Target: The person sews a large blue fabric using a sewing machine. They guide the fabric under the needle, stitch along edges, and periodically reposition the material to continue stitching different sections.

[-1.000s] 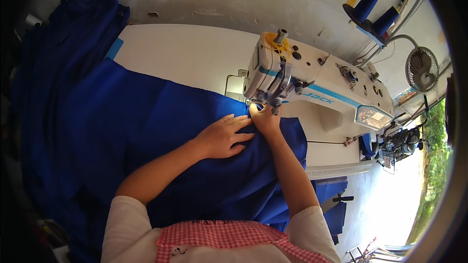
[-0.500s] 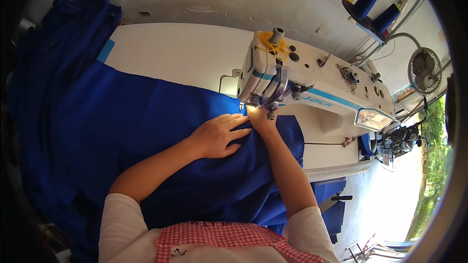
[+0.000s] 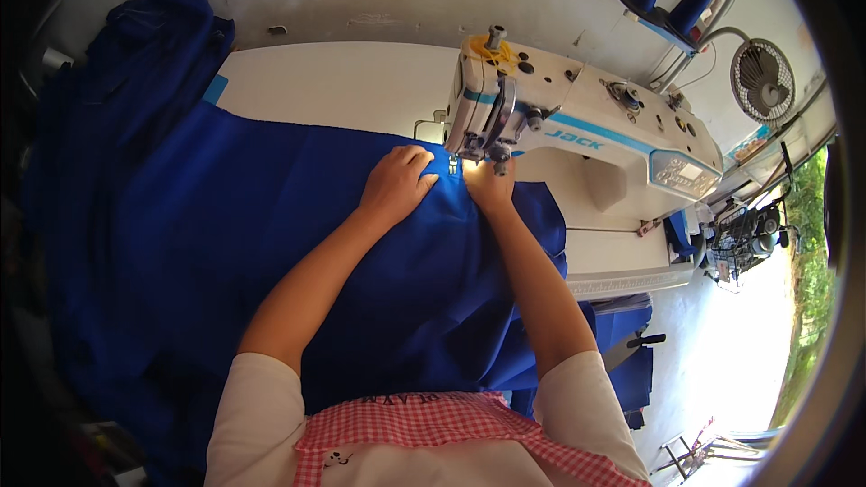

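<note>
A broad, smooth royal-blue cloth [image 3: 271, 189] lies across the flat white desk [image 3: 334, 81], bunched into heavy folds at the far left and softly creased near the person. Its long axis runs left to right, the nearly straight far edge pointing toward the small, shiny metal presser foot [image 3: 454, 165] of the boxy white, blue-striped sewing machine [image 3: 586, 122]. The left hand [image 3: 397, 185] rests on the cloth, fingers bent; the right hand [image 3: 490, 185] is partly hidden beside the foot. Whether either grip is clamped, I cannot tell.
</note>
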{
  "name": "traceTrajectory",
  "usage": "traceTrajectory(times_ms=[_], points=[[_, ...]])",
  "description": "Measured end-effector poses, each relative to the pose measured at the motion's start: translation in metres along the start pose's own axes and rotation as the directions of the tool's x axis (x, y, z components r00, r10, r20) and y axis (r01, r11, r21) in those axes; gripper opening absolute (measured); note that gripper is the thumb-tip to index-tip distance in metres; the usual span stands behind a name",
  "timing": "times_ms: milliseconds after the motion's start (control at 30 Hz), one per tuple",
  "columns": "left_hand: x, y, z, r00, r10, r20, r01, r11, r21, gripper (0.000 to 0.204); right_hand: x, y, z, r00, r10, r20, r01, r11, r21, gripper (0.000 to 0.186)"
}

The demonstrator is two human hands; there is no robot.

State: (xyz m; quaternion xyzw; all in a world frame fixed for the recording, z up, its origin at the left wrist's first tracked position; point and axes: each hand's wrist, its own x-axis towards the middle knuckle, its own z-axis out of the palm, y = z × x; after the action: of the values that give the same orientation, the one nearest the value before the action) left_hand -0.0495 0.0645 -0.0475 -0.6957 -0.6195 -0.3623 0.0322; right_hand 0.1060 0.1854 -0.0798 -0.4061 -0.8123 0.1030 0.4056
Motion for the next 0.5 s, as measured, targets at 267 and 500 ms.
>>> traceTrajectory(times_ms=[267, 500], points=[[-0.089, -0.018, -0.084, 0.999, 0.015, -0.042, -0.014, 1.0, 0.024, 0.017, -0.1, -0.096, -0.089, 0.976, -0.151, 0.156, 0.155, 0.988, -0.013, 0.049], [-0.117, -0.021, -0.13, 0.95, -0.103, -0.294, 0.181, 0.95, 0.253, 0.023, -0.099, -0.097, -0.078, 0.991, 0.049, 0.124, -0.049, 0.999, -0.009, 0.039]])
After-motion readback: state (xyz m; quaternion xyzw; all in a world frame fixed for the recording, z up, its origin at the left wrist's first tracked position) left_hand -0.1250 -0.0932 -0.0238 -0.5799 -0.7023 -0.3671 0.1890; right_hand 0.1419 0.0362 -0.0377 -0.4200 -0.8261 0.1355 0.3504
